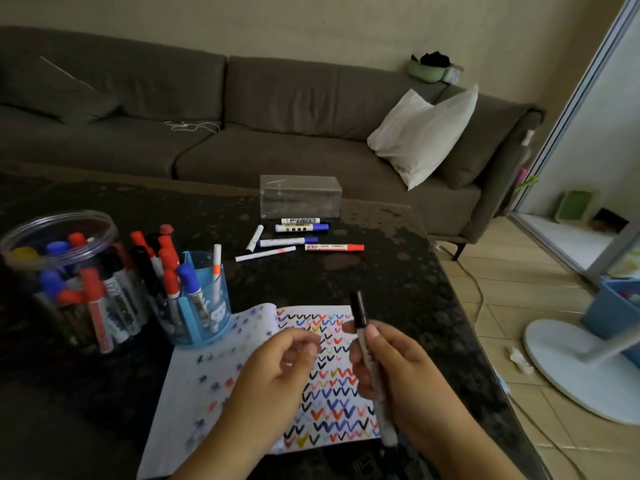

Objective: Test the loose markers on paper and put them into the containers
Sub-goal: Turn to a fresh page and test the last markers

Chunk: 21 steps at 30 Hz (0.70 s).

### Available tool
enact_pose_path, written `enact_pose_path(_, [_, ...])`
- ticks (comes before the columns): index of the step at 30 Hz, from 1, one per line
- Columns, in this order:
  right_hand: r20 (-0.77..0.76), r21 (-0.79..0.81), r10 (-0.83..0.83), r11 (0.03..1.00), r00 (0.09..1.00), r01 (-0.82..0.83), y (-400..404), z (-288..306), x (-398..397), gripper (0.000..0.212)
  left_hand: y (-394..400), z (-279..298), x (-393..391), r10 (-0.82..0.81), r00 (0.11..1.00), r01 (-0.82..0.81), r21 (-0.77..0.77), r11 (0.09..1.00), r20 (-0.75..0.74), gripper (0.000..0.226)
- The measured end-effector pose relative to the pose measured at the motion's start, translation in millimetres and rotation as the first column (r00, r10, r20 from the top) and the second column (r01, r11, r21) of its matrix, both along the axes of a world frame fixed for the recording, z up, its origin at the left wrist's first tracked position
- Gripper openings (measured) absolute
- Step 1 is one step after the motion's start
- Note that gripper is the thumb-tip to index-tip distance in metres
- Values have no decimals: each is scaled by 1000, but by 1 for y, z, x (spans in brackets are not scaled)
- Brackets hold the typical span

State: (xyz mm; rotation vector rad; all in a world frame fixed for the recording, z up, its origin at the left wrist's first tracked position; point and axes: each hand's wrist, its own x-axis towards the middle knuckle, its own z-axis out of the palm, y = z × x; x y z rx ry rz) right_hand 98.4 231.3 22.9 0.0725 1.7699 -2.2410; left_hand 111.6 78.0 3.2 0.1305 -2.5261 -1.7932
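My right hand (pixel 401 372) grips a black-capped marker (pixel 359 313), held nearly upright over an open notebook (pixel 332 386) covered in coloured check marks. My left hand (pixel 277 372) hovers just left of it above the page, fingers loosely curled and holding nothing. Several loose markers (pixel 298 237) with blue, red and white caps lie farther back on the dark table (pixel 398 271). A blue pen cup (pixel 204 299) and a clear round jar (pixel 65 271) at the left hold many markers.
A clear rectangular box (pixel 300 195) stands behind the loose markers. Beyond the table is a grey sofa (pixel 242 140) with a white cushion (pixel 426 133). To the right, a white fan base (pixel 581 368) and cables lie on the tiled floor.
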Motion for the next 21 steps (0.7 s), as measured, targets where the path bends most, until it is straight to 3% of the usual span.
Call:
enact_pose_path(3, [127, -173, 85, 983, 988, -63, -4, -14, 11, 33, 2, -11, 0, -79, 981, 39, 218, 975, 178, 19])
enact_pose_path(6, [231, -294, 222, 944, 947, -150, -9, -19, 14, 33, 3, -15, -5, -174, 969, 80, 440, 894, 176, 30])
enact_pose_path(9, [303, -468, 328, 869, 895, -160, -13, -21, 11, 29, 2, -15, -9, -264, 955, 114, 647, 754, 138, 35])
enact_pose_path(12, [263, -638, 461, 742, 848, -205, -16, -26, 6, 28, -1, -10, -9, -362, 928, 145, 806, 575, 91, 31])
enact_pose_path(15, [256, -601, 456, 766, 852, -229, -19, -28, 8, 31, -2, -9, -7, -378, 925, 155, 857, 491, 49, 29])
enact_pose_path(21, [172, -298, 278, 929, 945, -219, -28, -23, 16, 31, 2, -12, -4, -230, 967, 68, 766, 639, 106, 23])
